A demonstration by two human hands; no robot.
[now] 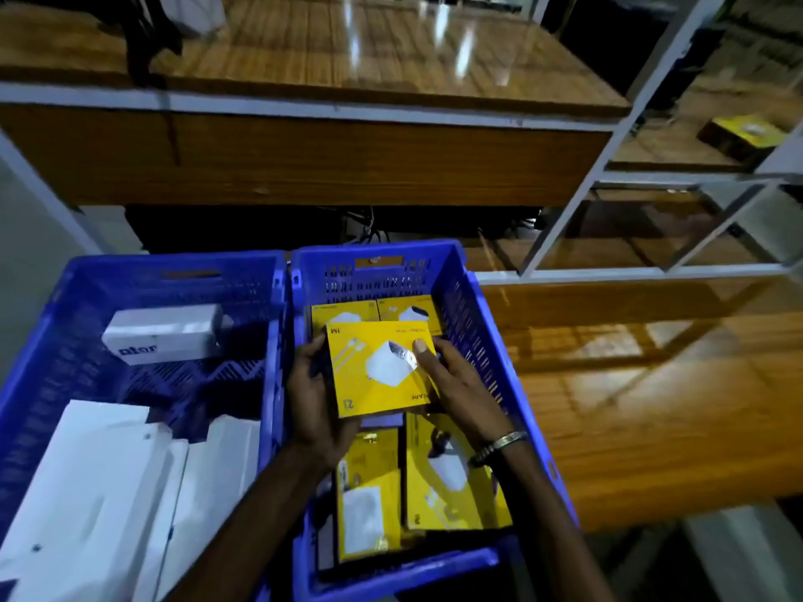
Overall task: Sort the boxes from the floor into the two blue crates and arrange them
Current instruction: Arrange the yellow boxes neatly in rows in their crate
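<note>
Both our forearms reach over the right blue crate (486,323), where our left hand (315,397) and right hand (456,384) grip opposite edges of a yellow box (378,369). We hold it flat above the gap between the far yellow boxes (376,310) and the near ones (452,475), equally near both hands.

The scene is dim, lit from overhead: white streaks of glare lie on the glossy wooden tabletop (391,58) and on the polished floor (630,384) at right. The white shelf frame (652,123) bows and leans (wide-angle distortion at the edges), and the corners fall dark. Edges look soft and slightly smeared throughout, the far background most blurred.
</note>
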